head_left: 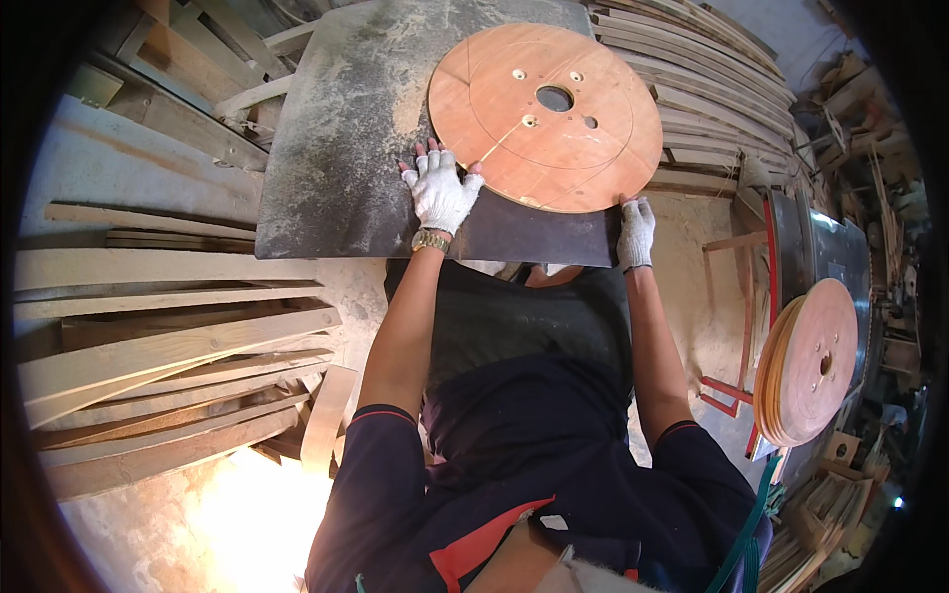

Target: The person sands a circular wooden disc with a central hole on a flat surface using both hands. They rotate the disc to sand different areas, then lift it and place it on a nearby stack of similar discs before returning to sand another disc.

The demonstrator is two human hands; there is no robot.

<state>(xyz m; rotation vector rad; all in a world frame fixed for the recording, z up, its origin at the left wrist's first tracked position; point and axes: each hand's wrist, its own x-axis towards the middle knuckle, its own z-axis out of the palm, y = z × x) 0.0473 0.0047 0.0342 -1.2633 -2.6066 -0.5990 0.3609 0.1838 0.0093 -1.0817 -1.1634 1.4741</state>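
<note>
A round plywood disc (494,79) lies on a dark, dust-covered tabletop (336,148). It has a large centre hole, several smaller holes around that, and a drawn circle. My left hand (445,195), in a white glove with bare fingertips, is spread flat on the tabletop at the disc's near left edge. Its thumb touches the rim. My right hand (637,232), gloved the same way, is at the disc's near right edge by the table corner, with fingers bent together and fingertips against the rim. Part of its grip is hidden.
Long wooden strips (178,366) are stacked on the left, and more curved strips (692,89) lie beyond the table on the right. Several finished-looking discs (811,366) stand in a stack at the right, beside a red metal frame (727,395). Bright light falls on the floor at lower left.
</note>
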